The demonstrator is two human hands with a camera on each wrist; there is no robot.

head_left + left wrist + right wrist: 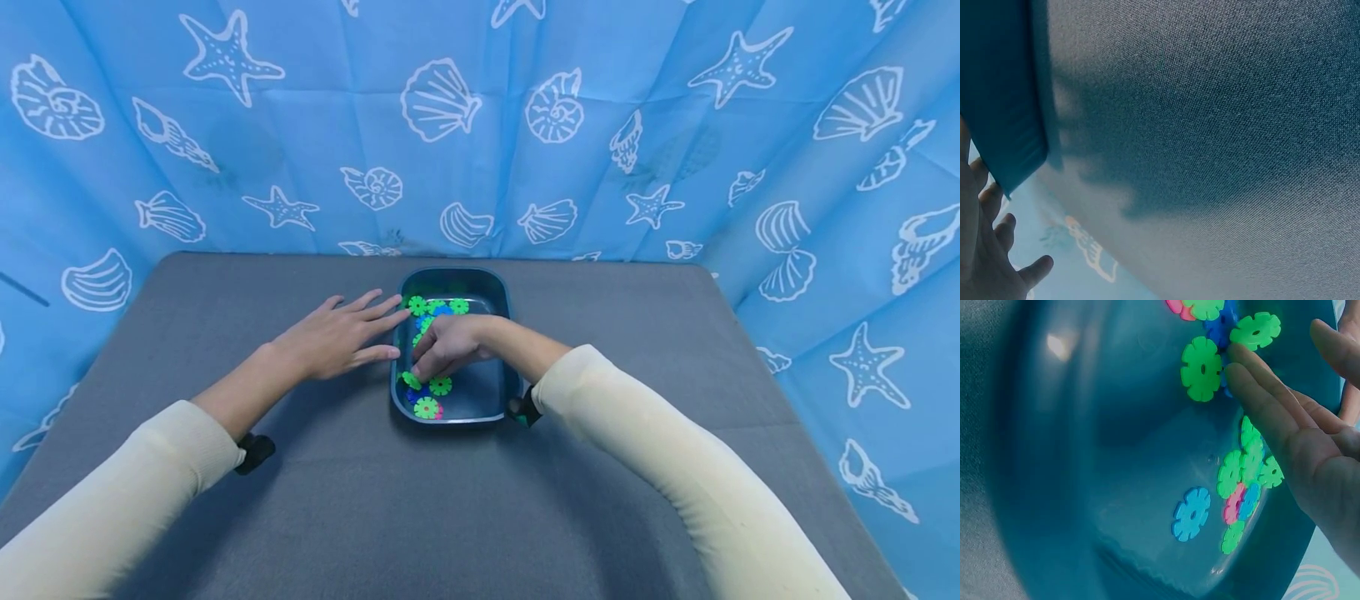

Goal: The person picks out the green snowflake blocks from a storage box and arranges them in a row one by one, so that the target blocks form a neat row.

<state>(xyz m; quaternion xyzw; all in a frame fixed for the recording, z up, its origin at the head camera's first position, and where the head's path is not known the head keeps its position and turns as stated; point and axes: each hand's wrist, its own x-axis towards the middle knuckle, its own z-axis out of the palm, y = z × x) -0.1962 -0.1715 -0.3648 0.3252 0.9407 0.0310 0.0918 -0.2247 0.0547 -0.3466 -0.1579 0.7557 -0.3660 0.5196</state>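
A dark blue plastic tray (480, 398) holds several notched, flower-shaped discs. My right hand (450, 342) reaches down into it, fingers fairly straight and thumb apart in the right wrist view. Its fingertips (1235, 370) come right at a blue disc (1222, 325), between a green disc (1202, 369) and another green disc near the thumb. Nothing shows pinched between those fingers. My left hand (337, 337) is spread beside the tray's left side, fingertips at the rim. Only part of the left hand (991, 250) appears in the left wrist view, next to the tray wall (1007, 94).
More green discs (459, 307) cluster along the far left of the tray. A light blue disc (1191, 514) lies apart from the pink disc (1234, 503) and its neighbours. The tray stands on a grey cloth-covered table (450, 517), with a blue seashell curtain (480, 125) behind.
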